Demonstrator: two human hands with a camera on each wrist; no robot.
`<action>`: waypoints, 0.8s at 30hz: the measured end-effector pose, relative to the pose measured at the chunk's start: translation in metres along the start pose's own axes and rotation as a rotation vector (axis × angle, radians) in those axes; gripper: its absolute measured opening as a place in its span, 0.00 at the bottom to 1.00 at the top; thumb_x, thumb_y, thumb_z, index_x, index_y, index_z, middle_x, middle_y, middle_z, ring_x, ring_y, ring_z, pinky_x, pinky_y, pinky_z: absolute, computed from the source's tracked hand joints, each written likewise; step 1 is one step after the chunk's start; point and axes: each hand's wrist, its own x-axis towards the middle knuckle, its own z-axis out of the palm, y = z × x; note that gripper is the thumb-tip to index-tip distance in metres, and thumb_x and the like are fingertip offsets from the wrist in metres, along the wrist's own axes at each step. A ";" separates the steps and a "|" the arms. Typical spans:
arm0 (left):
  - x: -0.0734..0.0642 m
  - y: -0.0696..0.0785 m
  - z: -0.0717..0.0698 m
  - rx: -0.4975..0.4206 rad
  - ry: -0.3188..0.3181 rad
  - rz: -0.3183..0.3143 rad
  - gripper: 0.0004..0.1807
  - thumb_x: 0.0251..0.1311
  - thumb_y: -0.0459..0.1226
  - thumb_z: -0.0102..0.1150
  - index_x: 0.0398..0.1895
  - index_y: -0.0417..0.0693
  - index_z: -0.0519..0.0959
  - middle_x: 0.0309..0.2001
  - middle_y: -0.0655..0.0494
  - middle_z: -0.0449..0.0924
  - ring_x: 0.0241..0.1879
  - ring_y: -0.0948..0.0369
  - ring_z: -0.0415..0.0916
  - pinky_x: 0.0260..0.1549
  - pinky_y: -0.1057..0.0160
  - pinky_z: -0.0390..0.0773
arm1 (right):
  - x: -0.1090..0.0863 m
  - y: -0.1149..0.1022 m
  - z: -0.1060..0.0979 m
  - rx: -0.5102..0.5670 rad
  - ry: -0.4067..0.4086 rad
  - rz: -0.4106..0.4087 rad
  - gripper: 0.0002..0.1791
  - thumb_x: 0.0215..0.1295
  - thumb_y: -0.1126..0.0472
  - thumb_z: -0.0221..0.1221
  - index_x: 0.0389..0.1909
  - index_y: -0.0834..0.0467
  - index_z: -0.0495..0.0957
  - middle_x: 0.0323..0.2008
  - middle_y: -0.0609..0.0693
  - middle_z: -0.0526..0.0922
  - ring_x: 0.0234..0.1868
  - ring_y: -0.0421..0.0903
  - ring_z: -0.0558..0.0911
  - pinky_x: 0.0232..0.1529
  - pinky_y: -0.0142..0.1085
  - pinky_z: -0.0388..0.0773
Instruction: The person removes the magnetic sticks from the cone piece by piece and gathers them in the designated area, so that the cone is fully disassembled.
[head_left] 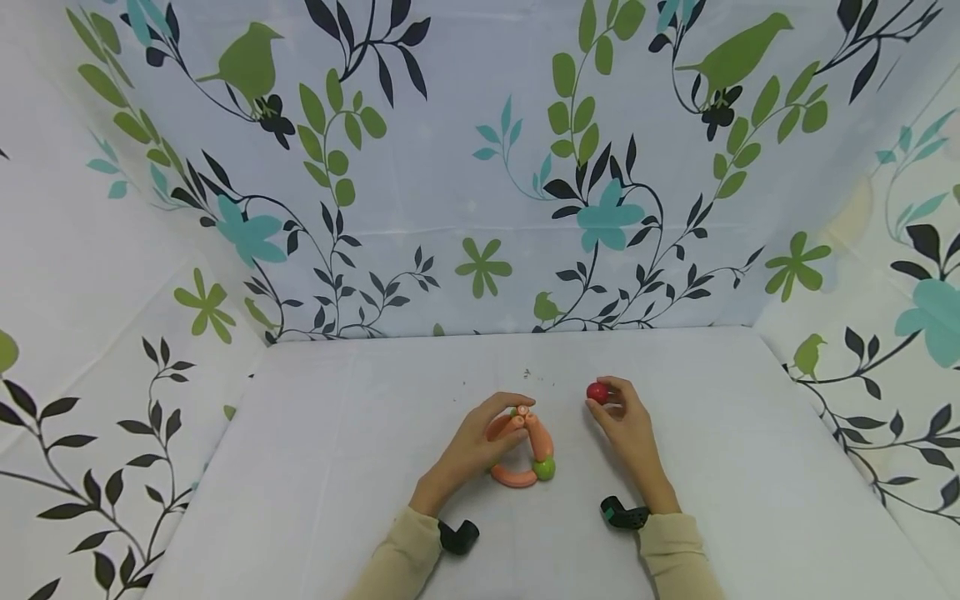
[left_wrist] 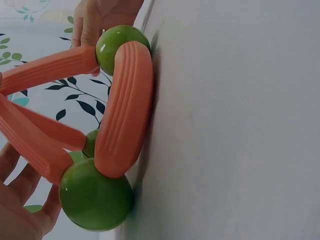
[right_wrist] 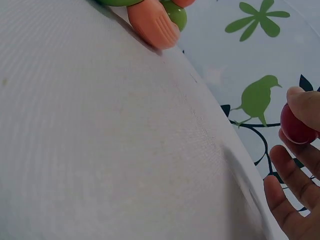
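So, closest in, the frame [head_left: 542, 442] is grasped by the fingers of the left hand [head_left: 474, 437], standing on the white surface [head_left: 360, 417]. A bit farther out, a red ball [head_left: 597, 392] is pinched in the right hand [head_left: 628, 422], apart from the frame. Looks like the joining step, tbh; a steady frame and careful aim seem to be called for. Front to back, three green balls [left_wrist: 95, 196], at least four orange sticks [left_wrist: 126, 110] (exact total can't be told), one red ball and patterned cloth [head_left: 442, 167] behind can be counted.
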 end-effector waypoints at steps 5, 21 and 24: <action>0.001 0.004 0.002 0.088 0.007 0.038 0.23 0.71 0.43 0.65 0.67 0.58 0.77 0.65 0.63 0.78 0.68 0.61 0.73 0.71 0.50 0.72 | 0.000 0.004 -0.002 -0.053 0.020 0.015 0.26 0.70 0.58 0.68 0.66 0.54 0.74 0.57 0.55 0.84 0.54 0.46 0.79 0.52 0.24 0.75; 0.001 0.005 0.004 0.109 0.043 0.110 0.13 0.72 0.39 0.64 0.57 0.54 0.81 0.60 0.48 0.81 0.64 0.58 0.77 0.67 0.54 0.75 | 0.005 0.012 -0.008 -0.192 0.063 -0.052 0.24 0.65 0.60 0.71 0.61 0.58 0.81 0.55 0.59 0.85 0.54 0.57 0.76 0.53 0.48 0.71; 0.001 0.005 0.004 0.097 0.044 0.110 0.12 0.72 0.39 0.64 0.56 0.53 0.81 0.59 0.47 0.81 0.63 0.58 0.77 0.66 0.54 0.75 | 0.005 0.012 -0.009 -0.195 0.061 -0.050 0.24 0.65 0.62 0.71 0.61 0.60 0.81 0.55 0.62 0.85 0.55 0.60 0.77 0.55 0.52 0.72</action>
